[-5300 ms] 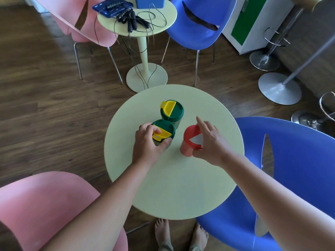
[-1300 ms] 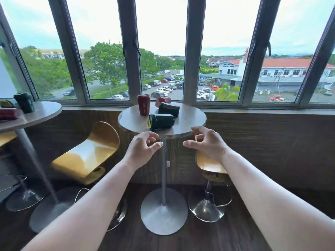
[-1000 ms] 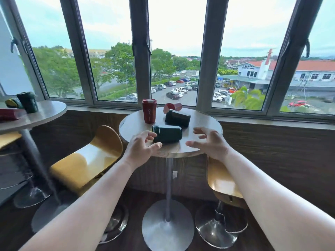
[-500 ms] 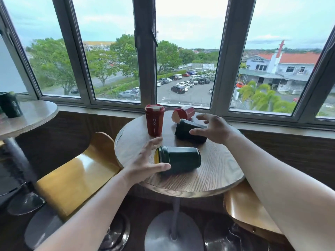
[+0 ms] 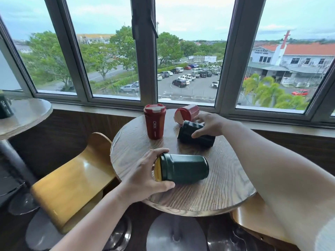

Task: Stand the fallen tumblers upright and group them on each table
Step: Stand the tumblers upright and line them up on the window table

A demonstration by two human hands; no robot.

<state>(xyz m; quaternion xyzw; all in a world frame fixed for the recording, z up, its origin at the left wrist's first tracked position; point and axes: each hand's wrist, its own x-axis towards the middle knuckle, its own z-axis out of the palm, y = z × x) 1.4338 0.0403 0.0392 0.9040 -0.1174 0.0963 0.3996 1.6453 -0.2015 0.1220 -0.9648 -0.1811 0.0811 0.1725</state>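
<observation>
On a round wooden table (image 5: 217,192) a dark green tumbler (image 5: 183,168) lies on its side, yellow lid to the left. My left hand (image 5: 146,176) is wrapped around its lid end. A second dark green tumbler (image 5: 192,136) lies on its side farther back, and my right hand (image 5: 208,125) rests over it with fingers curled onto it. Behind it a red tumbler (image 5: 186,113) lies on its side by the window. Another red tumbler (image 5: 154,124) stands upright at the back left.
A yellow stool (image 5: 72,180) stands left of the table and another (image 5: 253,227) at the lower right. A second round table (image 5: 27,115) at the far left carries a dark green tumbler (image 5: 5,109). A window sill (image 5: 108,107) runs behind.
I came away from the pale round table and walked up to this wooden one. My left hand has closed around the near green tumbler's lid end, and my right hand settled onto the far green tumbler.
</observation>
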